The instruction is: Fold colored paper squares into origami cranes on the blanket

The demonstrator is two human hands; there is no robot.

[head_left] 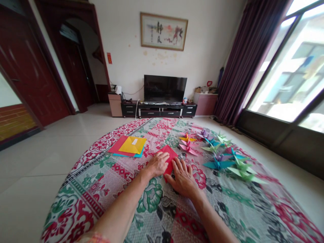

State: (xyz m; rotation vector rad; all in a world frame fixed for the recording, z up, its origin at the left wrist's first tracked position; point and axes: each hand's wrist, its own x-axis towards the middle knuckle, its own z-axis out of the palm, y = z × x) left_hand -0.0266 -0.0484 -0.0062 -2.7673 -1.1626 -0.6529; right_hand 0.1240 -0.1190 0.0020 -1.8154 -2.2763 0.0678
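Observation:
A sheet of red origami paper (169,156), partly folded, lies on the cloth in front of me. My left hand (159,164) rests on its left side, fingers curled and pressed onto the paper. On the right edge, my right hand (182,177) lies flat with its fingers spread, the thumb at the lower corner. Both hands cover part of the sheet. To the left is a stack of coloured paper, a yellow sheet (126,145) on top of a red sheet (115,146) and a blue one, with a small white piece on it.
Several folded paper cranes in pink, orange, purple, blue and green stand on the right, including a green crane (243,170) and a blue crane (219,163). The round table has a flowered tablecloth (101,199). A television (165,88) stands beyond on a low cabinet (160,110).

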